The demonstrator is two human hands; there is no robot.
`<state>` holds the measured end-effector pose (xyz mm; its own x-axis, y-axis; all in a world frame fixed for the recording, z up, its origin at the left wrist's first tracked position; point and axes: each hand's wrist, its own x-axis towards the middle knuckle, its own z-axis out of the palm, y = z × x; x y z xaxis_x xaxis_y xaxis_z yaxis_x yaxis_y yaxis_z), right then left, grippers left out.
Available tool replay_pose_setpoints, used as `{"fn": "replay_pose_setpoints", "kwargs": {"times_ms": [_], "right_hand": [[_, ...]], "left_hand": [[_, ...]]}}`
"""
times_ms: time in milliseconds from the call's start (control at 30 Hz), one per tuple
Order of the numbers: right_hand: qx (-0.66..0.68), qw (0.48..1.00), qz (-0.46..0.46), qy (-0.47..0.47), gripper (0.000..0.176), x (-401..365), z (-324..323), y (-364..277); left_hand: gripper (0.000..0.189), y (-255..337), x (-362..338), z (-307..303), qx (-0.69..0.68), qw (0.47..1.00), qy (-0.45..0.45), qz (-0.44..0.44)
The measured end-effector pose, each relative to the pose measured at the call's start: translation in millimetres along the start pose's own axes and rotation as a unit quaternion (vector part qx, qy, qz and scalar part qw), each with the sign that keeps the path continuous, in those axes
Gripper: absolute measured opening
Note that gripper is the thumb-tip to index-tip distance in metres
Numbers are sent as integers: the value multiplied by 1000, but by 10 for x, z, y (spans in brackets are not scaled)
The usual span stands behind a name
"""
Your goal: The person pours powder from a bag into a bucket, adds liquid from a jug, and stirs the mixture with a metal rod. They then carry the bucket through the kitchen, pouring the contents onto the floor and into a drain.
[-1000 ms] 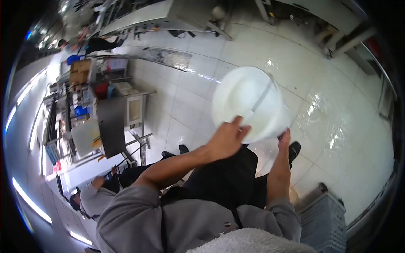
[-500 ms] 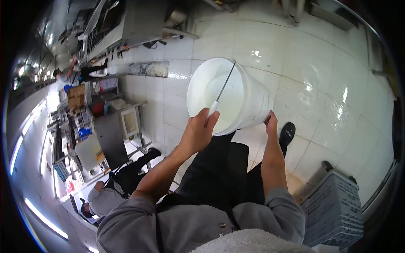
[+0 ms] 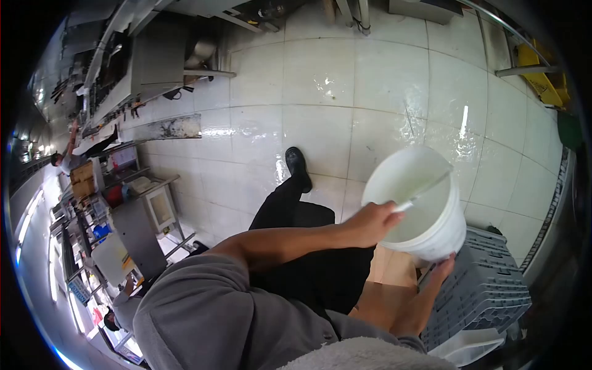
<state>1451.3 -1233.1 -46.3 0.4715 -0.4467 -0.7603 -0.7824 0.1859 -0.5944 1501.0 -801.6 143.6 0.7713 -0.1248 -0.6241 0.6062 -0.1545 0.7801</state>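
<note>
A white plastic bucket [image 3: 454,223] hangs tilted between my hands, its mouth facing left and up toward me. Its inside has a pale greenish tint. My left hand [image 3: 370,223] is closed around the white grip [image 3: 404,206] of the bucket's thin handle, which crosses the mouth to the far rim. Low on the bucket, close to its base, my right hand [image 3: 443,266] grips it with the fingers partly hidden underneath. Grey plastic crates [image 3: 481,283] stand right beside my right hand, stacked and overlapped by the bucket in this view.
Wet, shiny white tiles [image 3: 320,80] cover the floor. A white tub [image 3: 468,346] lies by the crates. Metal tables and shelving [image 3: 132,228] line the left, where a co-worker [image 3: 126,305] stands. Another person [image 3: 71,157] is farther off. Something yellow [image 3: 542,77] sits at upper right.
The bucket, held in both hands, has moved right and nearer to me, over toward the grey crates. My view and body have turned right, and one shoe now shows ahead on the left.
</note>
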Motion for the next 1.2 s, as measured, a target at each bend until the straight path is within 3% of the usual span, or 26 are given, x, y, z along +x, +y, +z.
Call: {"fn": "replay_pose_setpoints", "kwargs": {"times_ms": [33,133,233,300,333,367,400,433,467,500,533,567,600,667,700,733,767,833,967,1100,1133,1200], "right_hand": [[-4,1000,-6,6,36,-72,-84,-42],[-78,986,-143,31,40,-203,-128,-143],[-168,949,-222,150,45,-185,309,-221],[-284,936,-127,164,48,31,826,-187],[-232,940,-191,163,50,207,1240,-12],[-293,919,-166,205,51,161,1915,7],[-269,919,-202,205,53,-164,2801,35],[-418,849,-216,241,59,-103,3428,156],[-552,751,-222,287,66,1,4031,294],[-541,740,-302,263,69,-203,4640,420],[-530,722,-378,234,73,-430,5259,538],[-464,783,-373,181,73,-958,5836,457],[-439,839,-312,78,75,-1431,6286,332],[-354,806,-471,54,62,-1910,6997,460],[-392,822,-413,5,56,-2248,7234,373],[-335,830,-443,-38,51,-2574,7355,302],[-380,817,-428,-61,43,-2791,7446,237],[-320,805,-491,-90,41,-3025,7528,221],[-354,795,-476,-130,42,-3159,7260,131],[-366,822,-418,-123,59,-2799,6514,31],[-338,825,-442,-100,58,-2437,6283,171],[-322,828,-452,-80,56,-1729,5763,267]], "left_hand": [[27,-49,162,-13,-7,1000,-5,4],[26,-288,599,-151,-7,998,-25,64],[30,-655,1189,-624,-13,996,-2,83],[33,-1150,1724,-1039,-24,995,39,87],[34,-1283,1830,-1409,-1,996,61,62],[34,-1623,2060,-1663,22,991,112,65],[34,-1861,2143,-2085,-4,992,117,47],[34,-2103,2201,-2501,55,990,130,17],[33,-2370,2201,-2847,104,980,163,52],[32,-2789,2288,-3098,207,913,297,187],[33,-2865,2229,-3523,200,924,293,141],[34,-2783,2106,-3949,208,918,332,61],[36,-2929,2194,-4398,262,906,329,44],[41,-2451,1869,-4791,169,902,396,24],[44,-2408,1791,-4937,273,867,409,79],[47,-2362,1699,-5188,164,896,413,-11],[49,-2307,1535,-5327,192,877,440,2],[49,-2335,1295,-5488,194,858,475,-8],[49,-2217,986,-5193,169,847,502,-41],[52,-2031,834,-4560,180,853,490,-23],[52,-1730,650,-4231,194,851,486,36],[48,-1518,623,-3780,147,882,448,21]]}}
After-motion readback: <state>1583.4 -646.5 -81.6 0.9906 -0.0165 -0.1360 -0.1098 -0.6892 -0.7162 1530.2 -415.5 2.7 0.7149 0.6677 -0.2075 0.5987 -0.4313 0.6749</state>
